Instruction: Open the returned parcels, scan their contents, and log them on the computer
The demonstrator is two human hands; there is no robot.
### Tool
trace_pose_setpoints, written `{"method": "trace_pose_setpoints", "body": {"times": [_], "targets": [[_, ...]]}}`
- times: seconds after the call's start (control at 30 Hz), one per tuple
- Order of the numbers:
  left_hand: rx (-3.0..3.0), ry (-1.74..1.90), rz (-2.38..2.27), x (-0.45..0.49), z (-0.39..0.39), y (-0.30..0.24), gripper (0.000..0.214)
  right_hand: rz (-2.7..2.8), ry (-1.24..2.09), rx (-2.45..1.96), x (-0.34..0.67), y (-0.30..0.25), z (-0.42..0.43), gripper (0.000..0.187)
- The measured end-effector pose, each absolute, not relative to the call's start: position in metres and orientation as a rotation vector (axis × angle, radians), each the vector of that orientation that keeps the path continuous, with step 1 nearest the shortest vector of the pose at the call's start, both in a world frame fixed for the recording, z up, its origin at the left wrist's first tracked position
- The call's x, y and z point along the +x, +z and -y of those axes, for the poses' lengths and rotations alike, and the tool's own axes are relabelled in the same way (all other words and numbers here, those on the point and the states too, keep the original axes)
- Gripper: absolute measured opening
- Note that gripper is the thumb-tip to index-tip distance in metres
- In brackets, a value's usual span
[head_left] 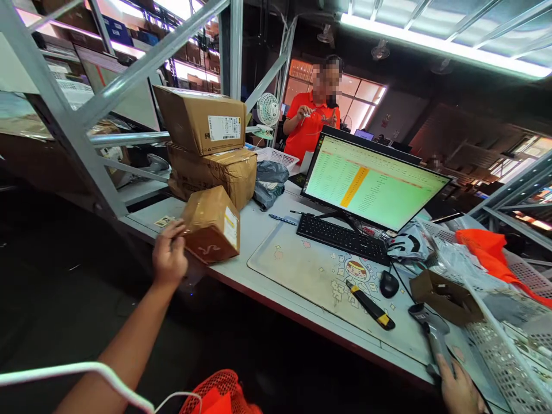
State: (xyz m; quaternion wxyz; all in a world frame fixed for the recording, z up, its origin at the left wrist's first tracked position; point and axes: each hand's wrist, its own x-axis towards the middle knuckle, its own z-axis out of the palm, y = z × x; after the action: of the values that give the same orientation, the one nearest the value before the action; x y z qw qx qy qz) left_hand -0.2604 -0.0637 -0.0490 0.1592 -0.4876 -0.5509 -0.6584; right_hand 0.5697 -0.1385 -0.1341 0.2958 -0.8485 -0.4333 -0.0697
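My left hand [170, 256] is at the left side of a small brown cardboard box [207, 215], its fingers bent against the box's edge. This box bears a white label on its right face and sits by the table's front edge. At the lower right, my right hand [460, 388] is wrapped round the handle of a grey barcode scanner [437, 339]. The scanner's head points toward a small open brown carton [446, 296]. A black and yellow box cutter [370, 305] lies on the desk mat [293, 270] near a black mouse [388, 284].
Two larger boxes, a lower one [237, 172] and a labelled upper one [202, 121], are stacked behind. A monitor [371, 178] stands over a keyboard [340, 236]. White baskets [504, 351] line the right side. A person in a red shirt [304, 135] stands beyond the table.
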Motion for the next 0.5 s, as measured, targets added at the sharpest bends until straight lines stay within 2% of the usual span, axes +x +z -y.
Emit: {"method": "trace_pose_setpoints", "body": {"times": [0.13, 0.33, 0.4, 0.5], "targets": [[-1.133, -1.870, 1.711, -0.300, 0.071, -0.046, 0.040, 1.007, 0.027, -2.318, 0.568, -0.133, 0.139, 0.047], [-1.126, -1.714, 1.956, -0.292, 0.061, -0.042, 0.060, 0.982, 0.029, -2.318, 0.560, -0.129, 0.140, 0.040], [-1.112, -1.626, 2.011, -0.281, 0.060, -0.042, 0.057, 0.989, 0.021, -2.302, 0.559, -0.127, 0.140, 0.038], [-1.180, -1.563, 1.850, -0.259, 0.061, -0.034, 0.043, 0.997, 0.011, -2.275, 0.561, -0.124, 0.139, 0.037]]}}
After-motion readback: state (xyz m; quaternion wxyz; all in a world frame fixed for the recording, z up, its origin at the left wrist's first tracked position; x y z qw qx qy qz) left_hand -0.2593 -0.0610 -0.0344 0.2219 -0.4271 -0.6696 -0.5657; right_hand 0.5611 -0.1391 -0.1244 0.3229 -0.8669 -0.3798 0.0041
